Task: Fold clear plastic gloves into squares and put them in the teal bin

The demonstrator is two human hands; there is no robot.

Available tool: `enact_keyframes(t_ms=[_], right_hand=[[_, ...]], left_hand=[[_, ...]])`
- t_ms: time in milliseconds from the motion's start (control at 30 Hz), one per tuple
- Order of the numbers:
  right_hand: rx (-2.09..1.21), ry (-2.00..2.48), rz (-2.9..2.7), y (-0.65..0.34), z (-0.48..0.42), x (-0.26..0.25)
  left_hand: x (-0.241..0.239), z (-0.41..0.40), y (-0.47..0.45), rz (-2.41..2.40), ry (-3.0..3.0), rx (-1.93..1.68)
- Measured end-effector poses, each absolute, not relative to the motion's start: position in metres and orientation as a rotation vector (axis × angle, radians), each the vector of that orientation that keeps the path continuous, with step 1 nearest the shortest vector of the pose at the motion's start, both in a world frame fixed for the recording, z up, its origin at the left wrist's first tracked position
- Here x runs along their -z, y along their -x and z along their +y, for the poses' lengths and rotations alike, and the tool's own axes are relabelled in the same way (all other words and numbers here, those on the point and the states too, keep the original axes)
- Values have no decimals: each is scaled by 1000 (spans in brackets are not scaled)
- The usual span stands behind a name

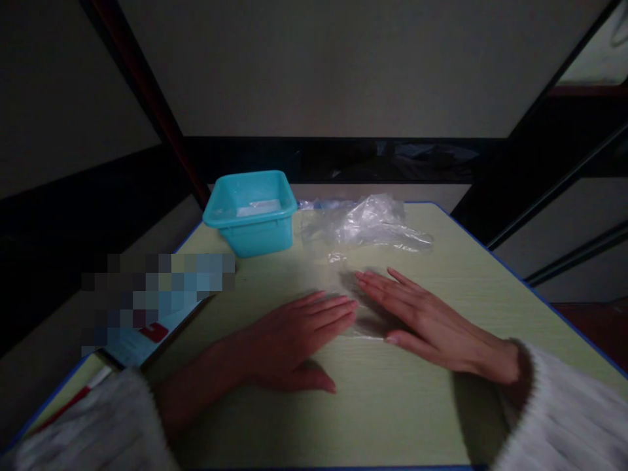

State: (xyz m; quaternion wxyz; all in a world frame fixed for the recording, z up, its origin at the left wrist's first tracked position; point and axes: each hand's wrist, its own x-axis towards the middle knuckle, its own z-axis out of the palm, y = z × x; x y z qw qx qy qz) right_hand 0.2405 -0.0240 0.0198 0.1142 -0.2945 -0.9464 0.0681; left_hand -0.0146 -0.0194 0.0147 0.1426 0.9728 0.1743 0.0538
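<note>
Woolly white sleeves (pixel 564 418) frame the near edge. The left hand (pixel 289 343) and right hand (pixel 432 320) lie flat, fingers stretched out and gripping nothing, with their tips on a clear plastic sheet (pixel 369 322) mid-table (pixel 392 412). Farther back sit crumpled plastic (pixel 367 226) and, to its left, a teal tub (pixel 252 212).

Clear plastic sheet (pixel 367 322): thin, transparent, hard to see against the pale green tabletop. It lies flat at table centre. Near edge shows as a faint glossy line; far end runs toward the table's back edge, exact outline not readable in the dim light. Left hand (pixel 294 340) and right hand (pixel 432 327) lie palm-down on it, fingers spread flat, fingertips almost meeting over it.
</note>
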Motion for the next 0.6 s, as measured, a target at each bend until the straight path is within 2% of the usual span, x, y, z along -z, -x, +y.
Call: enact_keyframes(t_ms=[300,600], right_hand=[[-320,861,-2907,-242,-21,-8],[-206,1055,-2886,-256,-9,-3]], left_hand=[[-7,-21,7,458,-2743,-140],[-12,-21,5,489,-2727,-89]])
